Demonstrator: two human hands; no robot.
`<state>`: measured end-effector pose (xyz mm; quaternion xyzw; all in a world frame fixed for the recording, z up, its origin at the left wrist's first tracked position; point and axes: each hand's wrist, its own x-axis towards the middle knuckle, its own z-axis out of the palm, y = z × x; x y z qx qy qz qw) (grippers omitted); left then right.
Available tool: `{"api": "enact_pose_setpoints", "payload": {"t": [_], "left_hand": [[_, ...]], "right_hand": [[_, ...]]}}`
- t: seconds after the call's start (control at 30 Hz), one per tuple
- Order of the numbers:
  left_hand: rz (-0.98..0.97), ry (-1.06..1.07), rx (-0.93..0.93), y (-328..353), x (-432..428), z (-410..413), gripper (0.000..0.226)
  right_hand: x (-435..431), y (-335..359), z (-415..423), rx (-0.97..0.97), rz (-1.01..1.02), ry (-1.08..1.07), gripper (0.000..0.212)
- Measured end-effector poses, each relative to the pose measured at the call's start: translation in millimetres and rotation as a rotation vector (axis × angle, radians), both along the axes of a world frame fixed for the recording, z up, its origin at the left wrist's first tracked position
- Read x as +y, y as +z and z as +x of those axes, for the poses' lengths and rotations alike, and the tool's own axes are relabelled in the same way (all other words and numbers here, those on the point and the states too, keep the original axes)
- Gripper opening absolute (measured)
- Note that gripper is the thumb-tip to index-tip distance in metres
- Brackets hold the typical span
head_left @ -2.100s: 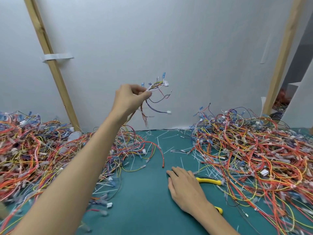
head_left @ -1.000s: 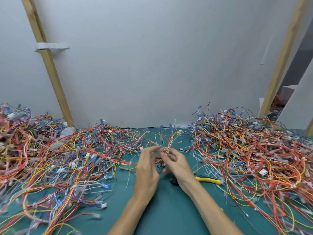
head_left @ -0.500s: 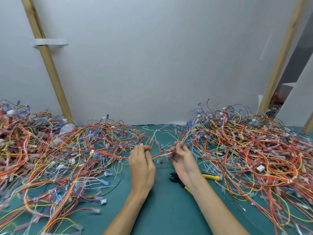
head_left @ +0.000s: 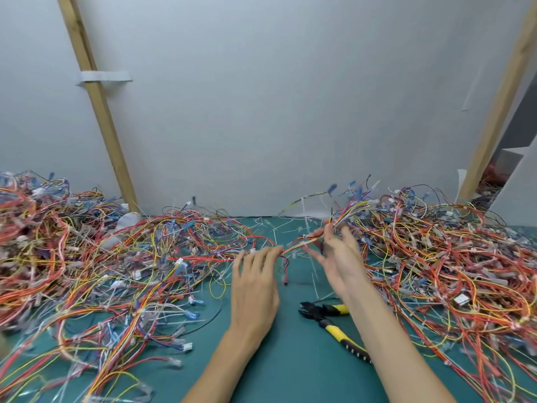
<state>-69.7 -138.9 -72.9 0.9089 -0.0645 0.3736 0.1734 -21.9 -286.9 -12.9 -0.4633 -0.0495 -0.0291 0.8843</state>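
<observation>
Right hand (head_left: 340, 257) lifted, pinching wire bundle (head_left: 296, 246) with left hand (head_left: 255, 286), bare mat (head_left: 290, 362) beneath.

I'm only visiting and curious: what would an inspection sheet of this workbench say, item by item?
Surface: green mat, showing between two wire piles.
Job's things: wire bundle stretched in the air between both hands; cutters with yellow handles lie on the mat, in neither hand.
Clutter: white cut-off strips scattered on the mat.
Grippers: left hand pinches the bundle's left end; right hand has fingertips at the bundle, too blurred to tell its grip.
Cables: left pile and right pile, tangled coloured wires with connectors.
Surroundings: grey wall panel; left wooden post with a tape strip; right wooden post.
</observation>
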Motion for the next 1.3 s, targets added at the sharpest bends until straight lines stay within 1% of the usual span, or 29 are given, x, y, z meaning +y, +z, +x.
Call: {"api": "enact_pose_setpoints", "payload": {"t": [0.07,0.13,0.2,0.27,0.3,0.37,0.47,0.57,0.63,0.67,0.77,0.87,0.97,1.03,1.23,1.3], "left_hand": [[-0.046,-0.003,-0.064,10.7,12.0,4.2,0.051],[-0.023,0.003,-0.082,18.2,25.0,7.8,0.045],[0.015,-0.018,-0.051,17.8,36.5,10.4,0.034],[-0.036,-0.072,0.017,13.8,41.7,9.5,0.014],[-0.052,-0.093,0.039,11.0,41.8,8.8,0.009],[-0.028,-0.121,0.054,5.2,39.6,7.3,0.010],[0.078,-0.118,0.012,-0.7,37.8,4.9,0.023],[0.091,0.010,0.035,-0.6,44.7,3.4,0.030],[0.085,0.099,0.067,-0.3,48.0,1.6,0.029],[0.080,0.108,0.057,-0.1,48.5,0.8,0.028],[0.065,0.018,-0.033,3.2,42.3,-1.4,0.028],[0.039,-0.108,-0.138,9.2,27.1,-4.1,0.030],[0.042,-0.204,-0.225,15.6,15.6,-8.9,0.029],[0.051,-0.261,-0.248,18.4,11.1,-12.3,0.034],[0.076,-0.446,-0.307,25.1,-13.9,-21.9,0.036],[0.101,-0.509,-0.303,25.7,-25.7,-26.4,0.027]], "right_hand": [[-6.7,14.6,1.4,-0.028,-0.015,-0.030,0.009],[-19.3,25.7,2.2,-0.043,-0.018,-0.062,0.010],[-34.6,31.7,3.1,-0.044,-0.032,-0.092,0.012],[-45.2,32.0,3.6,-0.031,-0.079,-0.091,0.014],[-48.0,30.8,4.0,-0.020,-0.096,-0.083,0.014],[-51.0,29.2,5.5,0.005,-0.088,-0.088,0.014],[-56.1,33.3,7.7,0.019,-0.052,-0.123,0.014],[-64.5,37.2,8.7,0.017,-0.049,-0.141,0.015],[-69.5,38.5,8.6,0.016,-0.075,-0.159,0.015],[-71.2,39.2,8.6,0.011,-0.084,-0.163,0.015],[-74.5,41.1,8.7,-0.011,-0.121,-0.174,0.015],[-74.3,41.9,8.2,-0.032,-0.232,-0.207,0.014],[-68.8,41.9,6.9,-0.062,-0.329,-0.171,0.013],[-63.7,40.7,5.9,-0.073,-0.356,-0.138,0.014],[-45.8,36.2,3.6,-0.088,-0.445,-0.008,0.013],[-39.7,35.4,2.2,-0.090,-0.443,0.012,0.010]]}}
